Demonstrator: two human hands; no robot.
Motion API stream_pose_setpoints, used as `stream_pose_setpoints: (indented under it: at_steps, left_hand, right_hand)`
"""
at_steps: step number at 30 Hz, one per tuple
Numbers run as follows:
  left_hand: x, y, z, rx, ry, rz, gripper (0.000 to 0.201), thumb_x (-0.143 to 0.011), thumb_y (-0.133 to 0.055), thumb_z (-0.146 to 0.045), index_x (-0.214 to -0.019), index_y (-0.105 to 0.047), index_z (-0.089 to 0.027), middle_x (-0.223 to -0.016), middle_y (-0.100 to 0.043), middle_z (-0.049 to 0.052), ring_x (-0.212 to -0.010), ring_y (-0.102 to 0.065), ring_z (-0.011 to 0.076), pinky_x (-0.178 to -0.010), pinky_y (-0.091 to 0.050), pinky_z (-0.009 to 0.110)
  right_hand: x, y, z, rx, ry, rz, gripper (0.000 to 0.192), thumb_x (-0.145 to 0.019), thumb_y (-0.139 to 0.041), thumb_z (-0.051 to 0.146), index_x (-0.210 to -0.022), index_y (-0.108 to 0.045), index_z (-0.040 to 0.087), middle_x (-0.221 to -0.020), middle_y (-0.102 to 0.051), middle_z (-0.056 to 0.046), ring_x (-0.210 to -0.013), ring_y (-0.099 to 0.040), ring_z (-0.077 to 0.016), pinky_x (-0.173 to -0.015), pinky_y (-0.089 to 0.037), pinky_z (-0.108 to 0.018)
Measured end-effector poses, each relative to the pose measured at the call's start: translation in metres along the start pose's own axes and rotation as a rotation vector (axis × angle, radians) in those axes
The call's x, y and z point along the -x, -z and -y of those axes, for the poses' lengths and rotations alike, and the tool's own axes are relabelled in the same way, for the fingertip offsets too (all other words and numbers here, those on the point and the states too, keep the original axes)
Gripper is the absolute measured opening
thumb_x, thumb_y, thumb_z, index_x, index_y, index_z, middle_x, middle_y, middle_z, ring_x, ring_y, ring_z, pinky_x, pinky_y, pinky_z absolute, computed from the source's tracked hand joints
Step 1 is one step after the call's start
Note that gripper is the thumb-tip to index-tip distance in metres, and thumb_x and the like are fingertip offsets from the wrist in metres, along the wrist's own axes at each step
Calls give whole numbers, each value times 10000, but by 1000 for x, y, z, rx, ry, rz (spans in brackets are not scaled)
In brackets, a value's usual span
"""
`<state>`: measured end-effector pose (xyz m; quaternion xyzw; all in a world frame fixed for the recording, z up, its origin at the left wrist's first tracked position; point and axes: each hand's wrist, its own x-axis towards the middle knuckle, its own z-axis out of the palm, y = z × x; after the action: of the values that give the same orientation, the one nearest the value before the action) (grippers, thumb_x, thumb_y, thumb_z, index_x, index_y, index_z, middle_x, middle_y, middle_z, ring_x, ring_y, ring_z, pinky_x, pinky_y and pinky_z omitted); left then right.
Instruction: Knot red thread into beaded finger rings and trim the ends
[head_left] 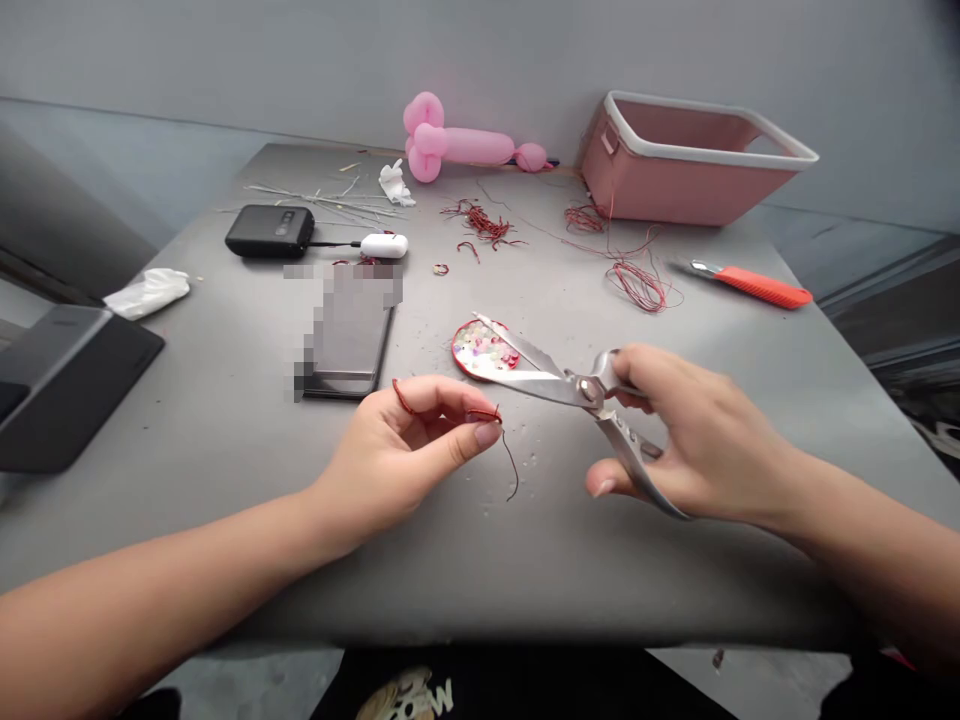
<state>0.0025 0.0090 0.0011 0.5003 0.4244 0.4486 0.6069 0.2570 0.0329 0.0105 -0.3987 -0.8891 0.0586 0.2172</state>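
While the left hand point(397, 450) pinches a short piece of dark red wire point(499, 440) between thumb and forefinger, with one end looped over the forefinger and the other curling down toward the table point(225, 420), the right hand point(690, 440) is closed around the handles of a pair of steel scissors point(570, 385). Its blades stand apart, their tips pointing left, just above and beside the pinched wire. Both hands work near the front edge of the table, about its middle. Behind the blades a small round red lid of sequins point(480, 350) lies on the tabletop. Left of it lies a phone point(349, 340), partly blurred out. Toward the back left corner sit a black power bank point(270, 230) and a white plug point(384, 245) joined to it by a cable, with thin straws scattered behind. A pink balloon figure point(457, 143) rests at the back edge, and a pink basket point(682, 160) stands at the back right corner. Loose red wire coils point(637, 282) and red wire scraps point(480, 222) lie in front of them. An orange-handled tool point(757, 285) lies near the right edge, and a crumpled white tissue point(148, 292) near the left edge.
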Motion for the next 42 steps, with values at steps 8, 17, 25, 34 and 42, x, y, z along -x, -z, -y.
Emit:
stream_pose_setpoints:
  at_steps: [8,17,25,34,42]
  left_hand:
    - [4,3,2,-133,-178,-4,96,-778,-723,-98,-806,-728,-190,-807,-745,5,-778,-706,121,-734,-580,187]
    - [5,0,-4,-280,-347,76,98,-759,-711,-45,-709,-717,-130,-656,-689,24,-630,-651,114,-636,-555,211]
    - [4,1,-1,-293,-433,145,111,-725,-703,-4,-742,-698,-113,-641,-668,36,-608,-619,125,-569,-520,233]
    - [7,4,-1,-355,-404,136,195,-661,-680,24,-728,-697,-159,-627,-638,-7,-600,-591,118,-569,-506,226]
    - [8,3,0,-350,-351,153,225,-646,-666,46,-711,-706,-166,-609,-612,-29,-584,-564,99,-559,-485,212]
  right_hand:
    - [10,-12,10,95,81,57,563,-828,-478,752,-848,-394,196,-738,-458,-17,-598,-440,-145,-522,-417,-276]
    - [17,-16,15,121,130,3,522,-892,-404,707,-867,-402,185,-725,-458,-26,-601,-429,-146,-533,-420,-272]
    - [25,-16,13,200,131,-27,440,-884,-528,616,-880,-433,187,-726,-525,-71,-604,-499,-198,-530,-391,-321]
    - [23,-16,14,270,160,-95,207,-805,-520,112,-707,-380,228,-571,-427,9,-513,-326,-140,-469,-284,-280]
    - [23,-16,15,243,119,-83,164,-673,-467,80,-632,-391,219,-466,-403,35,-421,-333,-107,-422,-271,-275]
